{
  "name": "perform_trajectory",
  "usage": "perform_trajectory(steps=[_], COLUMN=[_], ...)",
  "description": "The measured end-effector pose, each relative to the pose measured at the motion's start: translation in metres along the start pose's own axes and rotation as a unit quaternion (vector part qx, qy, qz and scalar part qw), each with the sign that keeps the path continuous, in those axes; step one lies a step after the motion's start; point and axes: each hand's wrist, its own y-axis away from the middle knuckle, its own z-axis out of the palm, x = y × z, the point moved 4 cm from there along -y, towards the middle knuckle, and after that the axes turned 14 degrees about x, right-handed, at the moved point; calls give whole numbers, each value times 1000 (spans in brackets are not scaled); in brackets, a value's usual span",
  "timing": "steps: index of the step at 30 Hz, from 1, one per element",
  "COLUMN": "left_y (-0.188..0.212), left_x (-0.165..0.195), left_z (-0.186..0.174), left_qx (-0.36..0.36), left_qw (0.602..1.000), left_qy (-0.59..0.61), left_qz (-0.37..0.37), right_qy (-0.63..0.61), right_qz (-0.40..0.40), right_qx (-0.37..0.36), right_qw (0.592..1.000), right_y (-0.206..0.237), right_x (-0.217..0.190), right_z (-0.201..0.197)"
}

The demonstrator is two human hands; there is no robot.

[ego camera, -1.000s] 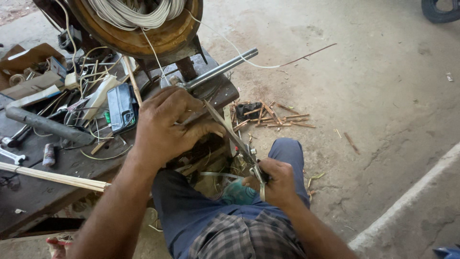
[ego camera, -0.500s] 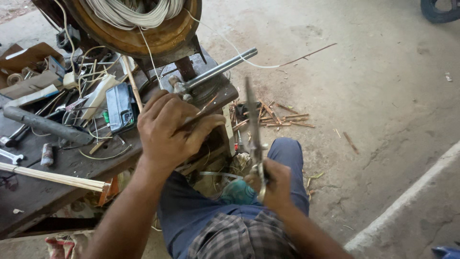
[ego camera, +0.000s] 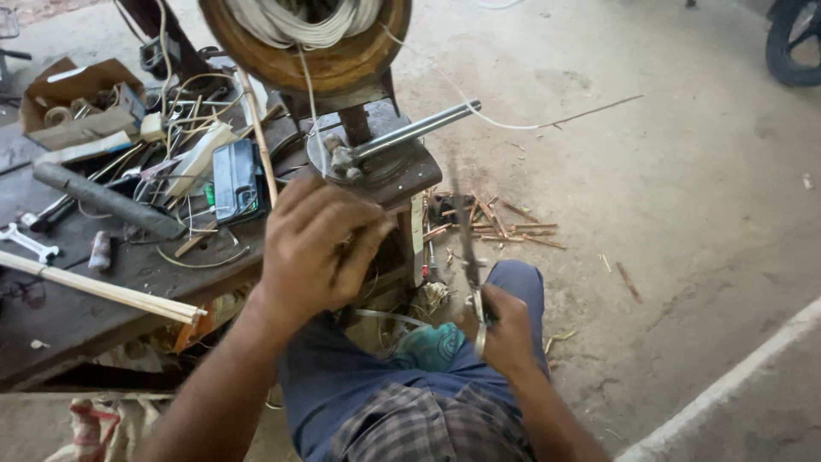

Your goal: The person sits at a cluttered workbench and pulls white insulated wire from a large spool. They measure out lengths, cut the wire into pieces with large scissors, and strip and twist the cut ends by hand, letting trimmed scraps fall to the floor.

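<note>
Since a second ago the thin metal blade-like tool (ego camera: 466,248) in the right hand (ego camera: 505,334) has swung from slanting up toward the left hand (ego camera: 312,248) to standing almost upright in front of the knee, its tip blurred and well apart from the other hand; I judge the cutting or scraping stroke has been broken off and the tool drawn back. The right hand is clamped around the tool's lower end. The left hand is curled shut in front of the dark wooden bench (ego camera: 77,316), closed on something thin that I cannot make out; it has stayed nearly where it was. By count: two hands, one blade tool, one large round wooden spool wound with white cord (ego camera: 308,34) above the bench, one grey steel rod (ego camera: 410,133) slanting from the round metal base beneath the spool, one dark rectangular case (ego camera: 235,180), one brown cardboard box (ego camera: 73,107), one silver spanner (ego camera: 26,239), one long pale wooden stick (ego camera: 94,287) and one loose heap of short reddish sticks (ego camera: 487,218) on the concrete floor (ego camera: 684,197), too many to count.
</note>
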Motion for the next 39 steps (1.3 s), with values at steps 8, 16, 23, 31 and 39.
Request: perform_trajectory(steps=[8,16,23,31,39], left_y=[42,87,94,47,5], left_x=[41,65,0,-49,-59], left_z=[-6,-17,-36,-25,8], left_qx=[-25,-102,0,35,91], left_qw=[994,988,974,905,840], left_qy=[-4,113,91,83,225], left_qz=[102,-20,-208,-417,-486], right_qy=[-33,-105,-84,-265,-303], right_qz=[-148,185,147,164,34], right_qx=[-122,-303,-267,-136,20], right_qw=[981,929,949,940,952], right_y=[-20,-90,-136,-143,-141], right_x=[-20,-47,-103,-131,-158], right_z=[59,189,266,198,37])
